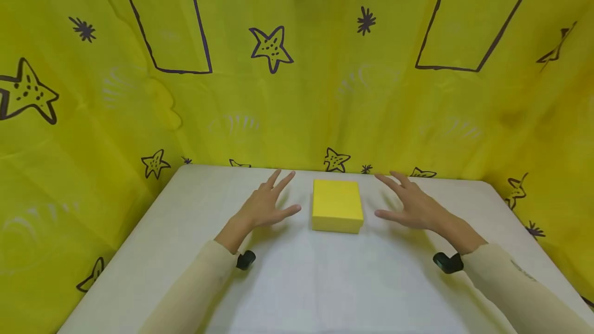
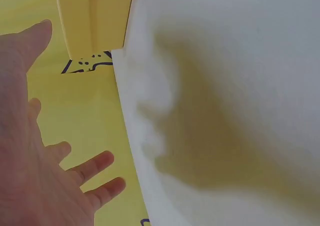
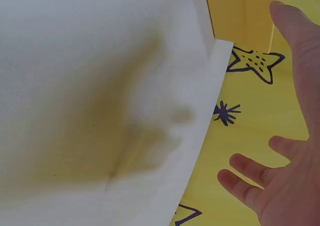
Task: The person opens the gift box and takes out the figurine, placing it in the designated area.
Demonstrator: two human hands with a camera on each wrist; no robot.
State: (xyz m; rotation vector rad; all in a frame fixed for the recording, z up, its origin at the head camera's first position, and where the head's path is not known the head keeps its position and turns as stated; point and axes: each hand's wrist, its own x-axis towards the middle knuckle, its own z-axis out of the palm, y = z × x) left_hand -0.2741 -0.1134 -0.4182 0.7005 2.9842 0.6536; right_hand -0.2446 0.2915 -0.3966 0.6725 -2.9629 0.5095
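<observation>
A yellow lidded box sits on the white table between the two hands in the head view. To its left, apart from it, is my left hand, fingers spread and thumb pointing toward the box. My right hand mirrors it on the other side, also spread and holding nothing. In the left wrist view the box shows at the top, beyond the thumb of the left hand. The right wrist view has the box at the top, close to the thumb of the right hand in that picture.
The white table ends at a yellow curtain printed with starfish and dark outlined frames, which hangs along the back and both sides. Dark devices are worn at both wrists. Both hands cast shadows on the tabletop.
</observation>
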